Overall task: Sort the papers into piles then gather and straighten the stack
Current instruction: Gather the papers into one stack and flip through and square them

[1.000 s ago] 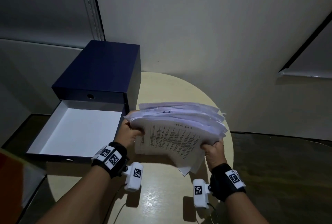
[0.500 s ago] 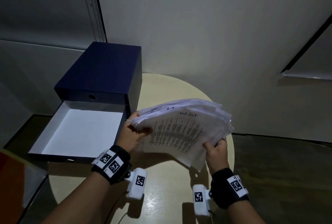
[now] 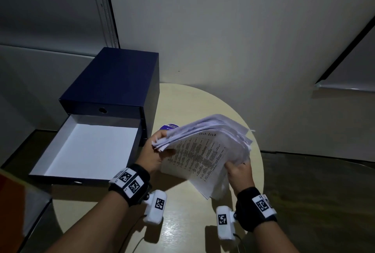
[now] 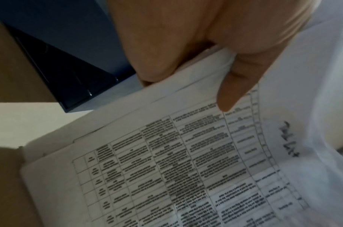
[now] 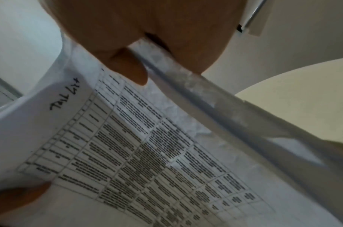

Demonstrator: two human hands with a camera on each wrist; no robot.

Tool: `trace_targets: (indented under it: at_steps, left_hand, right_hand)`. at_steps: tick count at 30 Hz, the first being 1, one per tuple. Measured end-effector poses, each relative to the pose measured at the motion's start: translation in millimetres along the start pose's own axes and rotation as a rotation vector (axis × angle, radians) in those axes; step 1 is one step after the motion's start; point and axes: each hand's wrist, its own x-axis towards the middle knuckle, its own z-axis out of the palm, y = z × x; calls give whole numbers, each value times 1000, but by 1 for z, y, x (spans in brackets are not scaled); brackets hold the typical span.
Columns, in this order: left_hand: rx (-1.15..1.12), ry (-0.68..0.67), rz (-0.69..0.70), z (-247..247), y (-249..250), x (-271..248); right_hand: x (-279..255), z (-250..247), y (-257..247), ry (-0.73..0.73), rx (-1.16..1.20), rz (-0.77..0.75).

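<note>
**Paper stack held tilted above the round tabletop**

Paper is the whole business here: a thick, uneven stack of white printed sheets [image 3: 205,151] is held in the air over the pale, round wooden tabletop [image 3: 182,222], tilted so that its printed face looks back at the wearer. The front sheet carries a ruled table of small black text and a short handwritten note in black ink near one edge; the writing is too blurred to read with certainty. The sheet edges are splayed and out of line, fanned at the far upper side.

The left hand [image 3: 151,155] clamps the stack's left corner, thumb on the printed face and fingers curled behind; the left wrist view shows the thumb [image 4: 236,86] pressed onto the page beside the table's top rows. The right hand [image 3: 239,171] grips the lower right edge, its thumb [image 5: 131,69] lying on the front sheet while the fingers wrap behind. Both hands are thus closed on the same stack, set apart at its opposite sides.

To the left stands a dark navy cardboard drawer box [image 3: 117,82], partly on the tabletop, with its lower drawer [image 3: 89,151] pulled out to show a white interior. A small purple round object [image 3: 169,127] peeks out on the tabletop behind the papers, just beside the box; what it is cannot be told. Each wrist wears a black band with black-and-white square markers and a small white camera unit.
</note>
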Motion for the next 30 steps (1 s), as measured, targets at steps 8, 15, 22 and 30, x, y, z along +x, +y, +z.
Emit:
trace_targets:
  at_steps: [8, 15, 22, 30]
  left_hand:
    - [-76, 91, 130, 6, 23, -8]
    - [-123, 58, 82, 6, 10, -8]
    - [-80, -65, 84, 6, 18, 3]
    - [-65, 94, 127, 5, 24, 8]
  right_hand:
    - [2, 0, -17, 76, 66, -151]
    - [-6, -6, 2, 50, 57, -86]
    - [0, -6, -11, 23, 102, -152]
    - [7, -12, -9, 99, 22, -116]
